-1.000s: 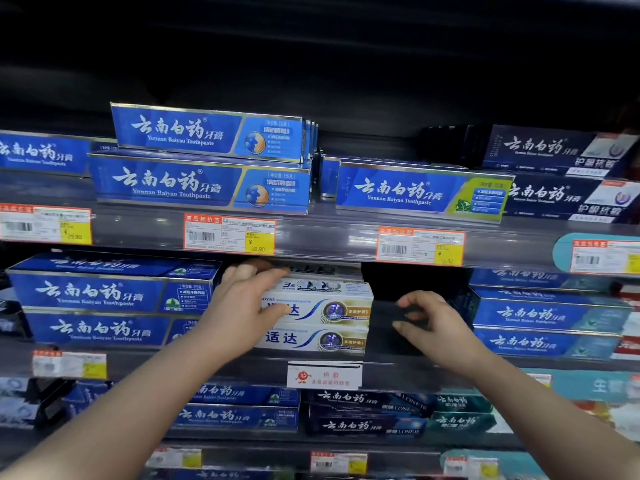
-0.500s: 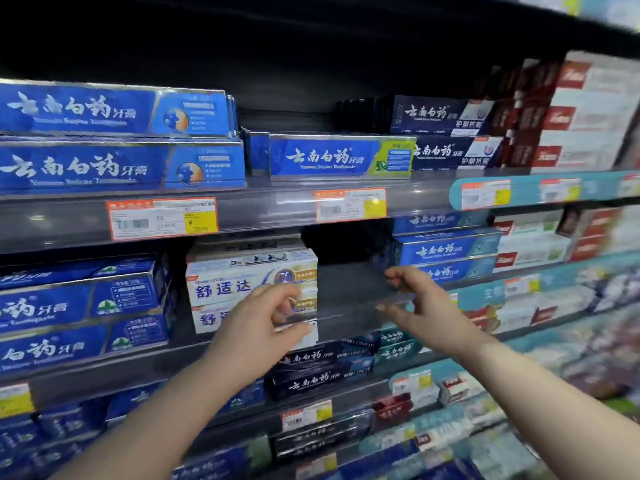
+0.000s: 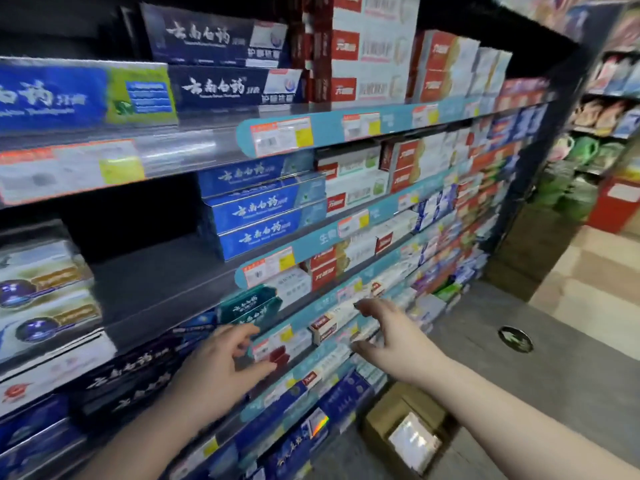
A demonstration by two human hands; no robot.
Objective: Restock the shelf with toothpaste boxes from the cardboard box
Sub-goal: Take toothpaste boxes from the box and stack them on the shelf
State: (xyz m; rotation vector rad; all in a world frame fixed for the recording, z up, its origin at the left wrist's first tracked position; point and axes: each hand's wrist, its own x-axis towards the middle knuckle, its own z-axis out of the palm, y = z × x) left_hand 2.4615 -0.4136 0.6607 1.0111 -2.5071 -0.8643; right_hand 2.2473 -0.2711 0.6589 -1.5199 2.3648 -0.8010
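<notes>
"Brown cardboard box (image 3: 379, 414), flaps open, on the floor. Glossy white toothpaste boxes (image 3: 414, 441) inside. Hands?"

"Both empty. Right hand (image 3: 391, 336) is directly above the box, fingers loosely curved, thumb out, gripping nothing. Left hand (image 3: 221, 368) is up and left of the box, fingers spread, holding nothing either."

"Which one reaches?"

"The right looks nearer. The stock lies below its fingers, so the reach goes downward. Long axis of the packs is too blurred to tell."

"Target?"

"Bare dark grey shelf (image 3: 149, 282), well up and left of the box, matte and flat. Further the same way are stacked white cartons (image 3: 45, 296), rectangular with shiny print, long sides along the shelf edge."

"Handling?"

"Thin stiff card with slick faces, probably light. Pinching across the narrow sides should hold."
</notes>
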